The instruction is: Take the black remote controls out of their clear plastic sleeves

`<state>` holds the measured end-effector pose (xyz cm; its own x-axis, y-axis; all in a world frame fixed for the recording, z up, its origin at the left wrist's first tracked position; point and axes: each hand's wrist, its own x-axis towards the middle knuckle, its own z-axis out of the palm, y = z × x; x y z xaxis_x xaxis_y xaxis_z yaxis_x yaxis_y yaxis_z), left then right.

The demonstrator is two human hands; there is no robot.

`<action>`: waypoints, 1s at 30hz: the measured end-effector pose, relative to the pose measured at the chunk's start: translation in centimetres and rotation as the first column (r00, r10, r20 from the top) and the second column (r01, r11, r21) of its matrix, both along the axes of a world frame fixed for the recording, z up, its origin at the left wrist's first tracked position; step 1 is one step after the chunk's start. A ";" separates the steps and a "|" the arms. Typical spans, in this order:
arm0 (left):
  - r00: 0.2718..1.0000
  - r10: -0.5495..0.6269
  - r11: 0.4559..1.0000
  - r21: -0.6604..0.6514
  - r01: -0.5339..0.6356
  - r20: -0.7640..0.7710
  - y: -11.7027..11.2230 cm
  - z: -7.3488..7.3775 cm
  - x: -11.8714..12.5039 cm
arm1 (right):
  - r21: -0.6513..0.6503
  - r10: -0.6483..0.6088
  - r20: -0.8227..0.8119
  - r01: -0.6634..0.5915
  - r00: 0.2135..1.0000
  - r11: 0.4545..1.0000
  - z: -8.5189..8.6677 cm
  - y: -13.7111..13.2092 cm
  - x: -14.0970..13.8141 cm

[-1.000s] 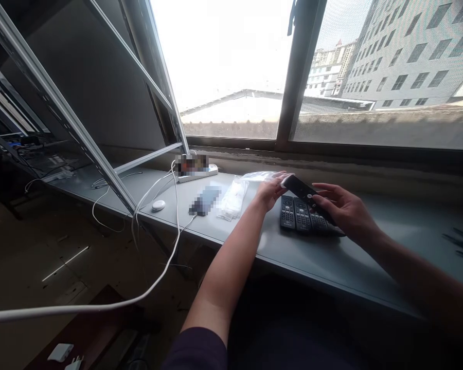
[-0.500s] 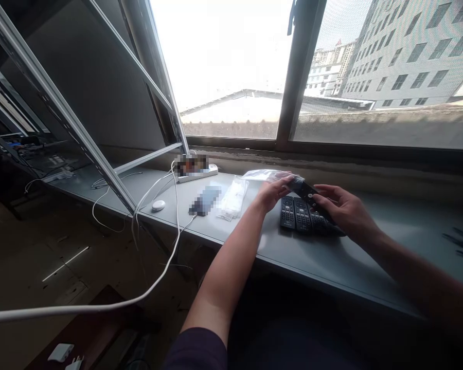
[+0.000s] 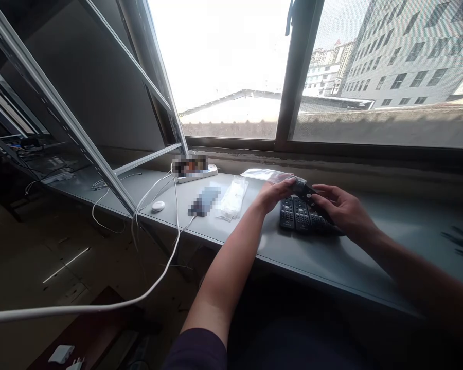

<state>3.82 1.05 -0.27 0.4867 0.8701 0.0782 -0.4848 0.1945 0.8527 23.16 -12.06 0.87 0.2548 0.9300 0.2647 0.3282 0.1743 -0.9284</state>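
A black remote control [image 3: 313,199] is held slantwise between my two hands, above the table. My right hand [image 3: 345,209] is closed on its near end, thumb on top. At the far end, my left hand [image 3: 273,195] pinches a clear plastic bag [image 3: 260,174], whose mouth is around the tip of the remote. How deep the tip sits in the bag is partly hidden by my fingers. Below lie several more black remotes [image 3: 295,213] side by side, buttons up, some covered by my right hand. Left of my left hand is a pile of clear plastic bags [image 3: 232,198].
A blurred phone [image 3: 205,200] with a cable lies on the grey table [image 3: 285,257]. Nearby are a round white object [image 3: 158,206], a white power strip [image 3: 198,173] and looping white cables [image 3: 176,226]. A metal frame [image 3: 73,123] stands at left. Dark thin objects [image 3: 461,241] lie far right.
My left fingers have shifted slightly right along the end of the remote, with the bag. My right hand has barely moved. The remotes on the table stay put.
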 end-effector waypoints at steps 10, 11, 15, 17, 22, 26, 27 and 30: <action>0.977 -0.213 0.967 0.134 0.215 -0.034 -0.9 -0.2 -0.3 | 0.019 0.021 -0.028 -0.020 0.999 1.000 0.1 -0.2 -0.1; 0.974 -0.222 0.967 0.121 0.225 -0.034 -0.9 -0.1 -0.3 | 0.017 0.023 -0.033 -0.023 0.999 1.000 0.2 -0.3 -0.2; 0.989 -0.144 0.990 0.005 0.144 -0.028 -0.5 0.1 -0.1 | 0.010 -0.005 -0.035 0.005 0.999 1.000 0.3 -0.3 -0.2; 0.998 -0.054 0.998 -0.043 0.053 -0.016 -0.2 0.2 0.1 | 0.001 -0.015 -0.033 0.015 0.999 1.000 0.3 -0.3 -0.2; 1.000 0.010 0.998 -0.061 -0.010 0.004 -0.2 0.3 0.2 | -0.007 -0.013 -0.027 0.013 1.000 1.000 0.3 -0.3 -0.1; 0.998 -0.056 0.998 -0.031 0.055 -0.025 -0.4 0.1 0.1 | 0.004 -0.003 0.004 0.003 1.000 1.000 0.2 -0.2 0.0; 0.996 -0.083 0.996 -0.020 0.083 -0.033 -0.5 0.0 0.1 | 0.010 -0.002 0.018 0.002 1.000 1.000 0.1 -0.2 0.0; 0.986 -0.162 0.987 0.006 0.163 -0.046 -0.5 -0.3 0.0 | 0.020 0.002 0.043 -0.003 0.999 1.000 -0.1 -0.1 0.1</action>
